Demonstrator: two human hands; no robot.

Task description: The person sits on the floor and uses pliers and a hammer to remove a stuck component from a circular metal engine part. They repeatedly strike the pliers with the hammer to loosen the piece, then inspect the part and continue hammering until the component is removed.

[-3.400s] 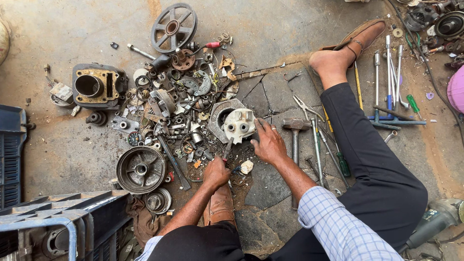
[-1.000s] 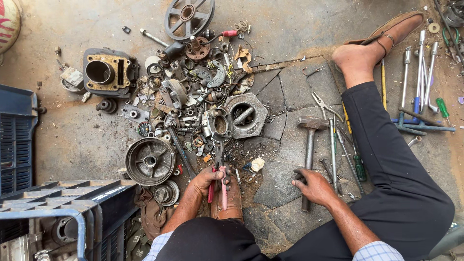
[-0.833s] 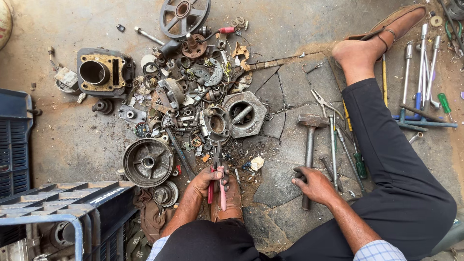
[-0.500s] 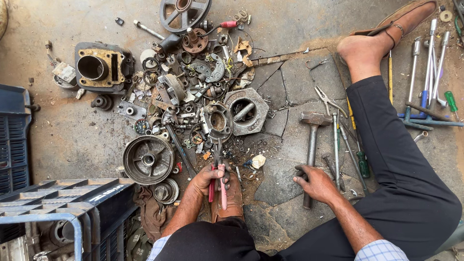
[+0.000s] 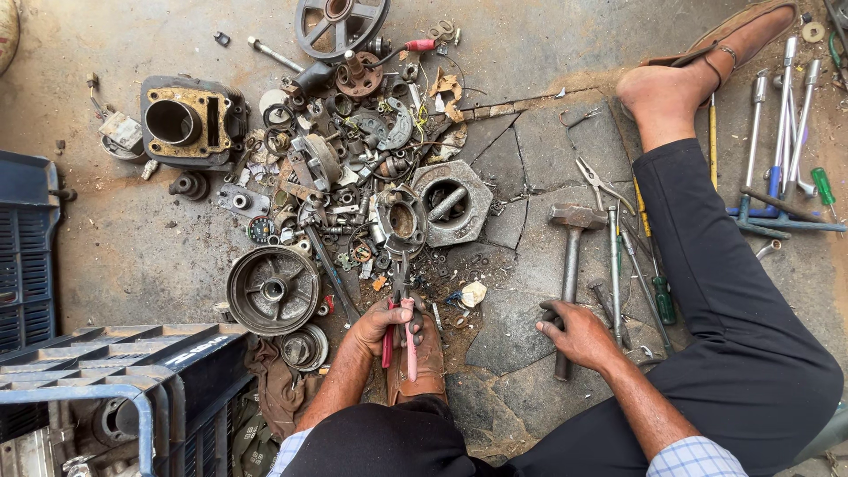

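My left hand [image 5: 378, 323] is closed around red-handled pliers [image 5: 405, 311]. Their jaws reach up to a round metal ring part [image 5: 402, 221] at the near edge of a heap of engine parts. Beside that ring lies a grey hexagonal housing [image 5: 452, 201]. My right hand [image 5: 576, 333] grips the lower handle of a steel hammer [image 5: 572, 256], which lies flat on the cracked stone slab with its head pointing away from me. The two hands are about a forearm's length apart.
A cylinder block [image 5: 185, 124], a brake drum [image 5: 272, 290] and a spoked wheel [image 5: 340, 22] ring the parts heap. A blue crate [image 5: 22, 256] and blue rack [image 5: 115, 371] stand at left. Wrenches [image 5: 777, 115], loose pliers [image 5: 601, 185] and screwdrivers [image 5: 658, 296] lie by my outstretched leg [image 5: 733, 291].
Earlier both hands were on a silver part in the heap. Since then the left has taken the pliers and the right has gone to the hammer handle. Over the last second, both stay put.
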